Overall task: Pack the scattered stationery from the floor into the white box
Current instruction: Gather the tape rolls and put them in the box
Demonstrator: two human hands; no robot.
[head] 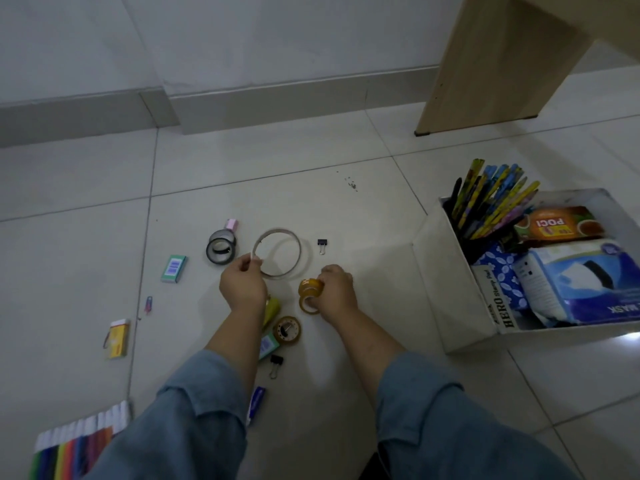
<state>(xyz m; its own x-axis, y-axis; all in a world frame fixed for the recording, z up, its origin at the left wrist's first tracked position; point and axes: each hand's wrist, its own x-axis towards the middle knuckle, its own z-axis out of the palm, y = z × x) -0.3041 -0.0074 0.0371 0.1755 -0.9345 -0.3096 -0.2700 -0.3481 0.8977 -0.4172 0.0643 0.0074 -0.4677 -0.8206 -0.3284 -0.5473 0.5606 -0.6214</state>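
Left hand (242, 289) pinches the near-left edge of the large thin tape ring (298, 252) between thumb and fingertips, with the other fingers curled in. The ring sits on the floor tile (363, 220) mid-frame, and whether it is lifted can't be told. Right hand (337, 292) has its fingers curled round a small orange tape roll (310, 286). A second orange roll (307, 305) is just below it against the fingers, and whether that one is held too can't be told. The white box (453, 289) stands open on the floor to the right, well apart from both hands. Inside it are a bunch of pencils (491, 202) upright in the far-left corner, an orange tea box (557, 226), a blue mask box (581, 285) and a stamp pad box (498, 306) against the near wall. Loose on the floor are two stacked black tape rolls (221, 245) left of the ring with a pink eraser (231, 224) just behind them, a black binder clip (322, 244) right of the ring, and a green box (174, 269), a small pink clip (148, 304) and a yellow box (118, 338) further left. A brown tape roll (286, 330) lies between the forearms, with another binder clip (275, 364) nearer the body. A marker set (76, 445) sits at bottom left. A wooden table leg (485, 64) is at top right.
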